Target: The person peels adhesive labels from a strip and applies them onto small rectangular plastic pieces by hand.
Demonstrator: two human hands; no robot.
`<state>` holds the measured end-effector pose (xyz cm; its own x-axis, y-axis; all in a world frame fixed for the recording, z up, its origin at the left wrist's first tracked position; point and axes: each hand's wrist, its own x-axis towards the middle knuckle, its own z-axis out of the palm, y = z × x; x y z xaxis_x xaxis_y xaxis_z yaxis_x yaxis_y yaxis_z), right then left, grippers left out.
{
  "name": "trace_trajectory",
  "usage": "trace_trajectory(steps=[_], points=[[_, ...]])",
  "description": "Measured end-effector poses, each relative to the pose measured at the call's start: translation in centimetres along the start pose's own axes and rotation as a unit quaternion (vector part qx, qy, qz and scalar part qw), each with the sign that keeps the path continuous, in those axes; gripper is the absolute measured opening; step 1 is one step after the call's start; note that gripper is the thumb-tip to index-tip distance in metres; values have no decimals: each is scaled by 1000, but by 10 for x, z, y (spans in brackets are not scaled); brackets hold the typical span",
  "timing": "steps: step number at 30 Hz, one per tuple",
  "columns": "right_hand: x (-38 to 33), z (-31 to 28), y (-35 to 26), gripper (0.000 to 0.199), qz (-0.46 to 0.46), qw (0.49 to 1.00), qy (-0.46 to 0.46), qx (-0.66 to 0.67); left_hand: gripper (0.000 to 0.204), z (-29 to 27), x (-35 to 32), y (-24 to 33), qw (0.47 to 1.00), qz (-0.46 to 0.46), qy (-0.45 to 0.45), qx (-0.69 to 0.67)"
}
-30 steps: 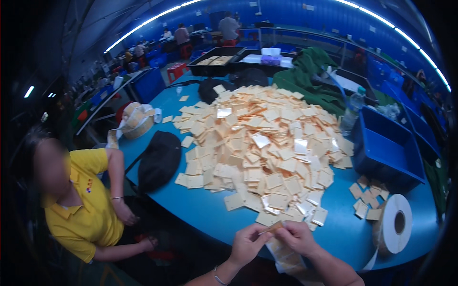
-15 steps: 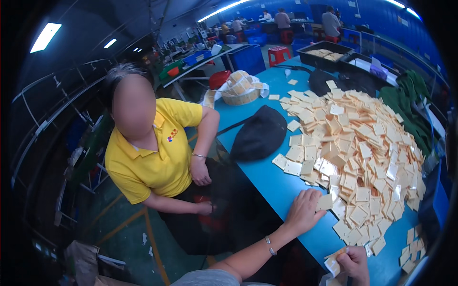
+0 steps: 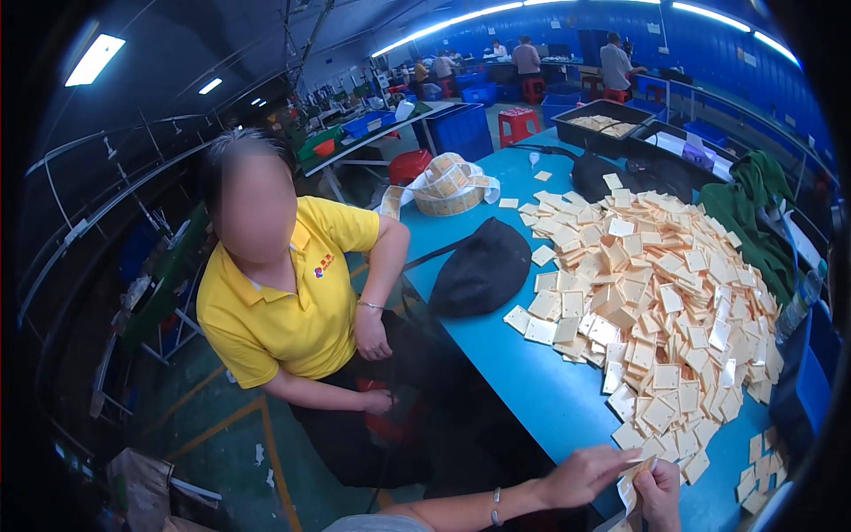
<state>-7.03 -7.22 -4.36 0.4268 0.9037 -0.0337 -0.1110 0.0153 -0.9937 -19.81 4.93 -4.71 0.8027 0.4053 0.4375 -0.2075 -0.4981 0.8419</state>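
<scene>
A small cream-coloured square card [image 3: 640, 468] is pinched between the fingertips of the left hand [image 3: 581, 474] and the right hand [image 3: 660, 490], tilted on edge just above the near rim of the blue counter [image 3: 532, 381]. A white paper strip [image 3: 626, 494] hangs from it between the hands. Just beyond lies a wide heap of matching cards [image 3: 660, 301], loosely overlapping across the counter.

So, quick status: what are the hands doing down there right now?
Left hand and right hand pinch one small tan card between them. Big heap of cards on blue table. Nothing between hands and heap.
</scene>
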Motion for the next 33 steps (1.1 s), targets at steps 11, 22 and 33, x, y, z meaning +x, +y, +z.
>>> trace_trajectory(steps=[11,22,33], points=[[-13,-3,-3,17,99,993,-29,54,65,-12,-4,8,891,-192,-225,-345],[12,5,-11,21,117,988,-92,-43,50,-25,-15,-18,791,-247,-3,-560],[3,-11,-15,20,143,981,-117,61,63,-10,1,-9,823,-227,-65,-517]])
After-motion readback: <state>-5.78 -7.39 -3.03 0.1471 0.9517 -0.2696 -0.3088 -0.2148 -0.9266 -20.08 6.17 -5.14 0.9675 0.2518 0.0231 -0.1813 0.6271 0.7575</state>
